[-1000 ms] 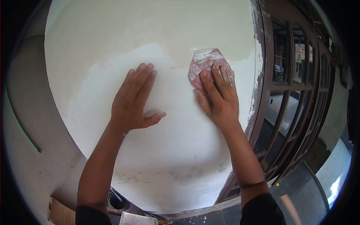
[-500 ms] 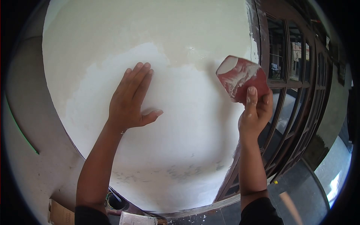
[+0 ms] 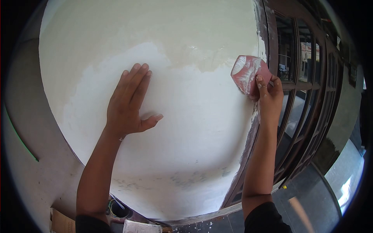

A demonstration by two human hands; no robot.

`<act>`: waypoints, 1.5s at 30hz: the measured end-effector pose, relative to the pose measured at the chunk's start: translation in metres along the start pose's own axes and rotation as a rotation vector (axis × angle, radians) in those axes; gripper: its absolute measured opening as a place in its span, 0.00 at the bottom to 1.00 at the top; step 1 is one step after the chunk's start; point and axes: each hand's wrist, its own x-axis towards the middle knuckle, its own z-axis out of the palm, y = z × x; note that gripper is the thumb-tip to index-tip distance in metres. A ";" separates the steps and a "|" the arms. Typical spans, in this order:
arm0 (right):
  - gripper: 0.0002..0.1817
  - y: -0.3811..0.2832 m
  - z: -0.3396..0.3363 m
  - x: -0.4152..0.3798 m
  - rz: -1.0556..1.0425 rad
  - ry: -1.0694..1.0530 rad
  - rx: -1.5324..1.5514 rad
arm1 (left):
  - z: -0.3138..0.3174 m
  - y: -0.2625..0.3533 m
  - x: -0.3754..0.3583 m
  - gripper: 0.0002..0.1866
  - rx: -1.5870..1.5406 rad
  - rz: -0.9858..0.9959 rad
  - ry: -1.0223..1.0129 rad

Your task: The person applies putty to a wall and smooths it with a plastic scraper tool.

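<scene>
My left hand point(image 3: 126, 103) lies flat against the wall point(image 3: 182, 128), fingers pointing up and thumb out to the side. The wall is bright white in its lower part, with a greyish-cream area above. In my right hand point(image 3: 269, 93) is a red putty spreader point(image 3: 251, 73), a thin flat piece smeared with white putty. My thumb presses its near face, and the other fingers are mostly behind it. The spreader is over the wall's right edge, close to the dark wooden frame.
A dark window frame with glass panes point(image 3: 305, 101) runs along the right. Below the wall are a dark round container point(image 3: 119, 209), a white-smeared flat object point(image 3: 142, 226) and a cardboard box point(image 3: 62, 221). White spots dot the dark floor tiles point(image 3: 217, 226). A green strip point(image 3: 19, 138) hangs at left.
My right hand has brought the spreader slightly up, closer to the wall's right edge, with its tilt changed. My left hand stays flat on the wall; the view has shifted slightly.
</scene>
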 end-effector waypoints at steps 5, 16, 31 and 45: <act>0.14 0.008 0.006 -0.002 -0.133 0.088 0.397 | -0.001 0.000 0.001 0.44 0.013 0.002 -0.013; 0.12 0.007 0.013 -0.001 -0.124 0.092 0.328 | -0.001 0.002 0.002 0.44 0.022 0.001 0.001; 0.12 0.014 0.008 -0.009 -0.103 0.159 0.434 | 0.002 0.002 0.000 0.43 -0.013 -0.023 -0.029; 0.32 0.009 0.041 -0.038 -0.951 -0.024 -1.133 | 0.000 0.003 0.001 0.44 0.031 -0.003 -0.015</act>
